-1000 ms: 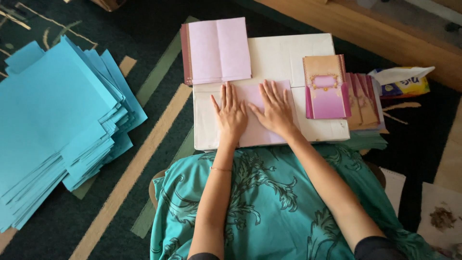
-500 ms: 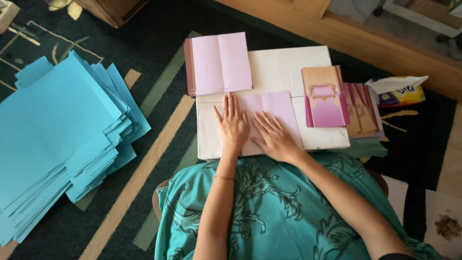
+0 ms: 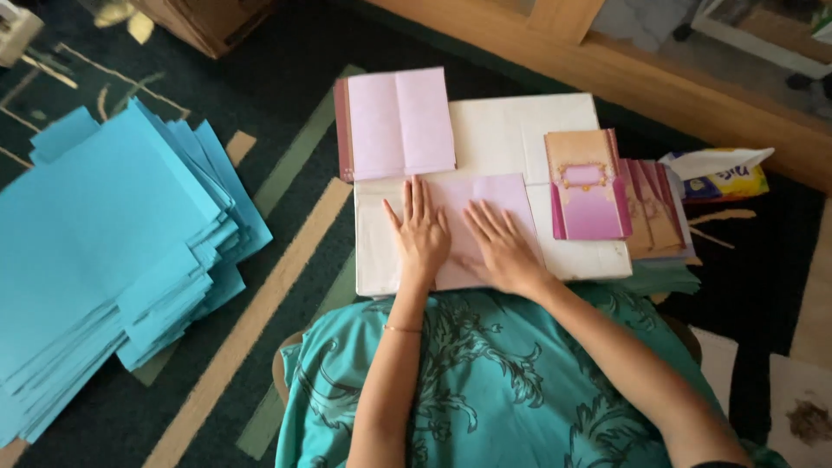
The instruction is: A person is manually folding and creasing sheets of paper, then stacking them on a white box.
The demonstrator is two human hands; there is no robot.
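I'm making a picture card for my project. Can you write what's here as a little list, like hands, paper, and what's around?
Left hand: left hand flat, palm down on the pink sheet
Right hand: right hand flat on the same sheet, fingers spread
Under the sheet: white board
Above the hands: folded pink pile
To the right: printed pink and tan envelopes
Far left: big stack of blue paper on the dark green rug

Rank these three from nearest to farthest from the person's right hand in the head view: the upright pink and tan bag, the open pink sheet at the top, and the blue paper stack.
1. Upright pink and tan bag: just to the right of the right hand, on the white board.
2. Open pink sheet: above, to the left.
3. Blue paper stack: far left on the carpet.
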